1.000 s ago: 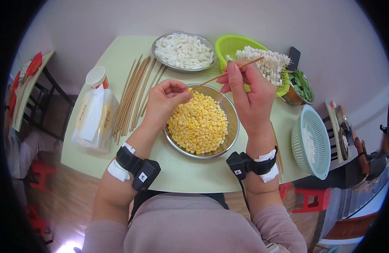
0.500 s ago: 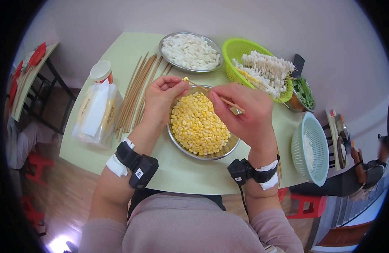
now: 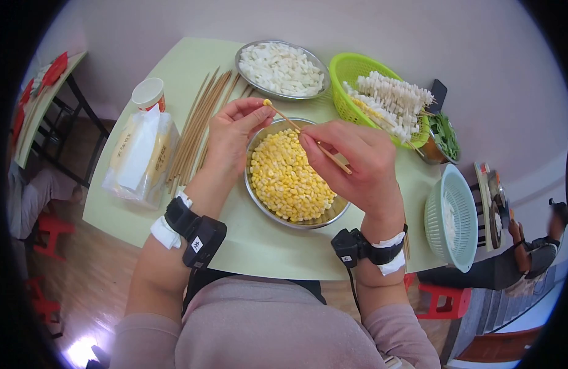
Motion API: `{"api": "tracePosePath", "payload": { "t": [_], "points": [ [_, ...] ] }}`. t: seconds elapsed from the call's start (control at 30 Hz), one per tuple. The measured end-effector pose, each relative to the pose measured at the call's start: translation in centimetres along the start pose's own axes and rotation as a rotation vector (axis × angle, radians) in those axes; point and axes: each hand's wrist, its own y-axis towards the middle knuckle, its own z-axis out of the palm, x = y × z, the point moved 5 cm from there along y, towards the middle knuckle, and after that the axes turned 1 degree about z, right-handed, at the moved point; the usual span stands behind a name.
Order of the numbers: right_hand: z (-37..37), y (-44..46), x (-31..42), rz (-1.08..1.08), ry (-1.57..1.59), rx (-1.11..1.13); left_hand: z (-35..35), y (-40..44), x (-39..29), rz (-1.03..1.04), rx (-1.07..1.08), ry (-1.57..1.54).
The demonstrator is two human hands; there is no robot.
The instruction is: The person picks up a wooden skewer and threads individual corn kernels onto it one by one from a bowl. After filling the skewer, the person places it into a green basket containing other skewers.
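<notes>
Between thumb and fingers, my left hand pinches a yellow corn kernel at the tip of a thin wooden skewer. My right hand is closed around the skewer farther down, its back end sticking out below the fingers. Both hands are above a metal bowl heaped with loose corn kernels. Whether the tip has gone into the kernel is too small to tell. To the left of the bowl lies a bundle of bare skewers.
Behind the bowl stands a metal dish of white pieces. A green basket holds loaded skewers, beside a bowl of green leaves. A pale blue basket is at right; a tissue pack and paper cup are left. Another person sits far right.
The skewer now slants more steeply, its back end lower, and the kernel end sits slightly higher in view. Both hands keep their grip. The whole view has shifted a little.
</notes>
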Motion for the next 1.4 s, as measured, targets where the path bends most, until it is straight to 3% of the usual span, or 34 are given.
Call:
{"api": "tracePosePath", "payload": {
  "t": [0.67, 0.93, 1.4],
  "points": [
    [2.7, -0.6, -3.3, 0.043, -0.11, -0.053, 1.8, -1.5, -0.7, 0.128, 0.068, 0.129],
    [1.6, -0.6, -3.3, 0.272, 0.008, -0.073, 0.9, -0.9, -1.0, 0.175, -0.008, 0.098],
    [2.8, -0.4, -2.2, 0.177, -0.204, -0.036, 1.2, -1.2, -2.3, 0.256, -0.007, 0.129]
  ]
}}
